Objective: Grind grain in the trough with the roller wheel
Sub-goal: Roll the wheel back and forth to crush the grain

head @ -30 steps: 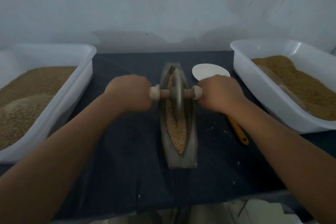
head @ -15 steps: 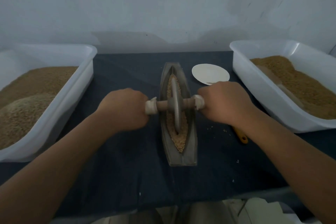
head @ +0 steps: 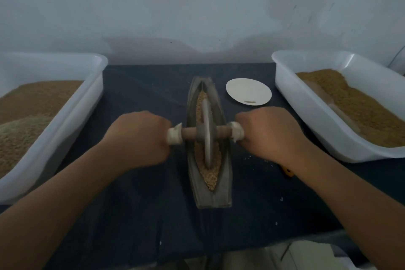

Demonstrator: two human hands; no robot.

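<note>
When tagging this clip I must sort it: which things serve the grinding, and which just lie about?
In use: trough, grain, roller wheel, left hand, right hand, both holding its axle.
Lying about: plate, left tub, right tub, yellow tool, half hidden.

**Around the work, on the dark cloth**

On the dark cloth (head: 142, 215), a white tub (head: 72, 120) heaped with brown granules is seen at 9 o'clock, a second tub (head: 306, 116) at 3 o'clock. A white plate (head: 248, 92) is set at 1 o'clock; a yellow handle (head: 288, 171) is glimpsed at 4 o'clock.
</note>
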